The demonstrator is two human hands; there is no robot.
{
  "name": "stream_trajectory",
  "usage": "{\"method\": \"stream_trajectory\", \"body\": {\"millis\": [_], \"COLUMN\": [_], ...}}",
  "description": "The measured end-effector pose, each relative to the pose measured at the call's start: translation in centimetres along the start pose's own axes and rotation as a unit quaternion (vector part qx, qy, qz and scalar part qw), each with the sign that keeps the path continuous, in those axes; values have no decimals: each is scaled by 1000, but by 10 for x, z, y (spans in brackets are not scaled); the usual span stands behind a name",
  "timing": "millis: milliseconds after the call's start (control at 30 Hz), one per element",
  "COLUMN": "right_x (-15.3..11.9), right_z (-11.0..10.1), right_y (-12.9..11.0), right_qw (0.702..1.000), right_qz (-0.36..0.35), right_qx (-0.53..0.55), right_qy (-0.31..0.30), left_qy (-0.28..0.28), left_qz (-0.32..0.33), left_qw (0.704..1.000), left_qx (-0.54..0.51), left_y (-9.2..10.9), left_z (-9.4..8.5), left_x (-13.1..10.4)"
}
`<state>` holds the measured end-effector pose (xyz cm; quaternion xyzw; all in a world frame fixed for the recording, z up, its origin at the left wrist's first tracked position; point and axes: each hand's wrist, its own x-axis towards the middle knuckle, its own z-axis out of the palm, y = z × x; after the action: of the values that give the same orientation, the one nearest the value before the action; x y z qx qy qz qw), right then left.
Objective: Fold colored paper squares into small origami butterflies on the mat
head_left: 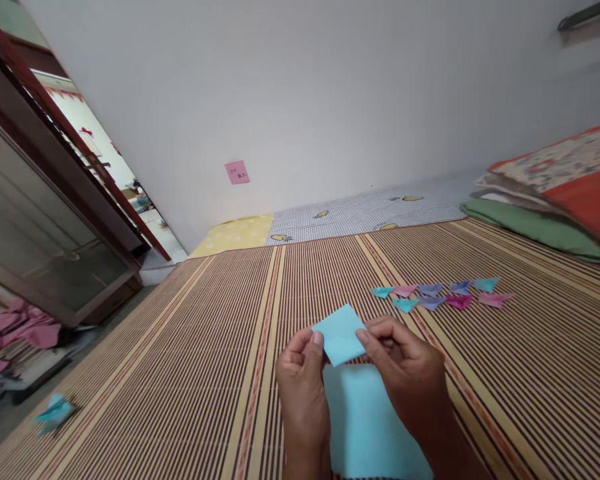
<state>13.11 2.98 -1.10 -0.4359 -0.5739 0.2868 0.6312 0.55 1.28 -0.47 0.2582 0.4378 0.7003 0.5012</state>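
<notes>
A small light-blue paper square (341,333) is held up with a corner pointing away, above the striped mat (220,333). My left hand (305,373) pinches its left corner between thumb and fingers. On the opposite side, my right hand (405,363) grips the right corner the same way. Beneath both hands a larger light-blue sheet (370,427) lies on the mat, partly covered by my right forearm.
Two rows of several small folded paper pieces (431,290) lie right of my hands. A crumpled-looking blue folded paper (55,413) sits at the mat's left edge. Folded bedding (540,230) is at the far right. The wall carries a pink note (237,172).
</notes>
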Motion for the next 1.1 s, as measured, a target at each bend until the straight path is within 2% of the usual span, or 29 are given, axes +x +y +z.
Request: {"method": "stream_trajectory", "body": {"millis": [167,767,933,1000,1100], "right_x": [1,0,2,4,7], "right_z": [-3,0,2,-1,-8], "right_y": [3,10,15,14,11], "right_qw": [1000,1000,997,994,983], "right_qz": [5,10,44,75,141], "right_qx": [-12,-7,56,73,102], "right_qy": [-22,-3,34,14,-66], "left_qy": [1,-3,-10,-21,-86], "left_qz": [15,15,16,20,20], "left_qw": [1000,1000,999,997,987], "left_qx": [13,8,33,71,131], "left_y": [-2,-2,0,2,5], "left_z": [-2,-1,-3,-5,-8], "left_x": [1,1,1,1,0]}}
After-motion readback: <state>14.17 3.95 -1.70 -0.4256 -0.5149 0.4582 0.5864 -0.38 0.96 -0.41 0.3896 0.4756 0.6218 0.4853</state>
